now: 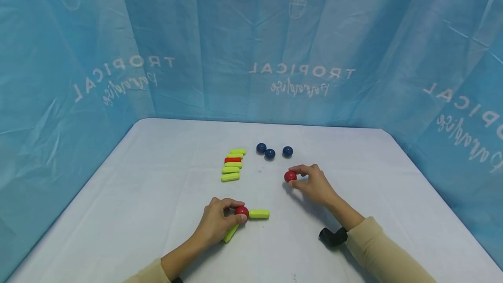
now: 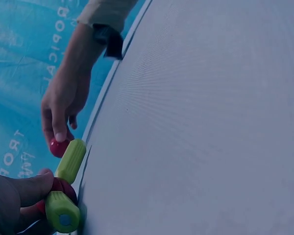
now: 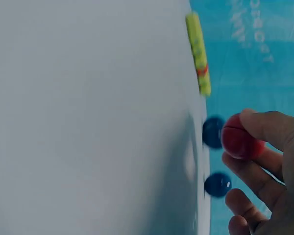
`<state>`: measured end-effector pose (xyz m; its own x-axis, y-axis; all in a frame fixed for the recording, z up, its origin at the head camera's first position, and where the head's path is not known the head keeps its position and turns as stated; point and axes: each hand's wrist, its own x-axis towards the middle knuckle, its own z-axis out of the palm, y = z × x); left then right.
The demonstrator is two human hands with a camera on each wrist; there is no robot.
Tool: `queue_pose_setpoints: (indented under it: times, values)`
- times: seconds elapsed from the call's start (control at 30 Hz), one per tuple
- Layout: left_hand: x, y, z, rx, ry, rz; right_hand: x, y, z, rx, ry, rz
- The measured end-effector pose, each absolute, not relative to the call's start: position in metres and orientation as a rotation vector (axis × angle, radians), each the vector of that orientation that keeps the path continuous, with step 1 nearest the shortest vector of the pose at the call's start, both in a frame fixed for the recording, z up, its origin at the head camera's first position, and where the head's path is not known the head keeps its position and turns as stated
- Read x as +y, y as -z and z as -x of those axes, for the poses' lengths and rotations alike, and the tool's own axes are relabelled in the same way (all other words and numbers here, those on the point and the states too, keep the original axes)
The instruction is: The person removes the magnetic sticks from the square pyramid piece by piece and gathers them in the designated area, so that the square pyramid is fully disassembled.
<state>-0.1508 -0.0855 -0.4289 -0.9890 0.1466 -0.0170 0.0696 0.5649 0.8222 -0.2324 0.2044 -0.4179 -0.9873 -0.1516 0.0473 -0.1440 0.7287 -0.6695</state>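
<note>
My left hand (image 1: 215, 221) pinches a red ball (image 1: 241, 212) between thumb and fingers, low over the front middle of the table. Two yellow-green rods meet this ball: one rod (image 1: 259, 214) points right, and the other rod (image 1: 231, 233) slants toward me, partly behind the hand. Farther back and to the right, my right hand (image 1: 317, 186) holds a second red ball (image 1: 290, 176) by thumb and fingertips. In the right wrist view this ball (image 3: 237, 139) appears off the tabletop, with the remaining fingers loosely bent.
Several yellow-green rods (image 1: 230, 177) and one red rod (image 1: 233, 160) lie in a row at the back middle. Right of them sit three dark blue balls (image 1: 270, 154). A white cloth (image 1: 157, 178) covers the table, and blue curtains (image 1: 235, 47) hang around it.
</note>
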Motion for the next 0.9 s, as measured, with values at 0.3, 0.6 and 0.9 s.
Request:
queue_pose_setpoints:
  times: [0.3,0.6,0.9]
  values:
    - [-0.085,0.430,0.149,2.701,-1.414,-0.177,0.211,0.424,0.277,2.918,1.193,0.109]
    - [-0.082,0.431,0.153,2.719,-1.414,-0.191,0.210,0.429,0.298,2.967,1.112,0.021]
    - [-0.081,0.430,0.155,2.730,-1.412,-0.212,0.208,0.427,0.305,2.959,1.081,-0.002]
